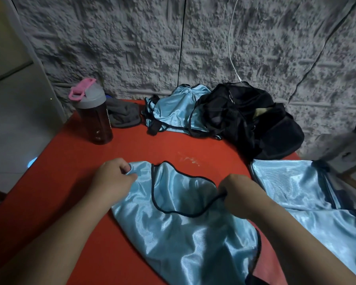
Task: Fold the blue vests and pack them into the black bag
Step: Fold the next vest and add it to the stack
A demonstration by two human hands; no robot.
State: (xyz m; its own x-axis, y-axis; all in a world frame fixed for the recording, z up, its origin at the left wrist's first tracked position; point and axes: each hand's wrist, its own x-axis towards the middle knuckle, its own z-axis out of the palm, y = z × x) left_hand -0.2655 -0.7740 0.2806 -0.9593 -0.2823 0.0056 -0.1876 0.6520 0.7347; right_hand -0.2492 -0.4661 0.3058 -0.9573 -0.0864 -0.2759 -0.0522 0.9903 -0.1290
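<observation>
A shiny light-blue vest (183, 229) with black trim lies spread on the red table (74, 182) in front of me. My left hand (113, 177) grips its upper left shoulder. My right hand (237, 192) pinches the black-trimmed edge at its upper right. Another blue vest (302, 190) lies flat at the right, reaching over the table edge. A crumpled pile of blue vests (175, 112) sits at the back, touching the open black bag (247, 120) by the wall.
A dark bottle (95, 116) with a grey lid and pink cap stands at the back left, beside a grey cloth (123, 116). A white cable (231, 48) hangs down the textured wall above the bag. The floor shows at the left.
</observation>
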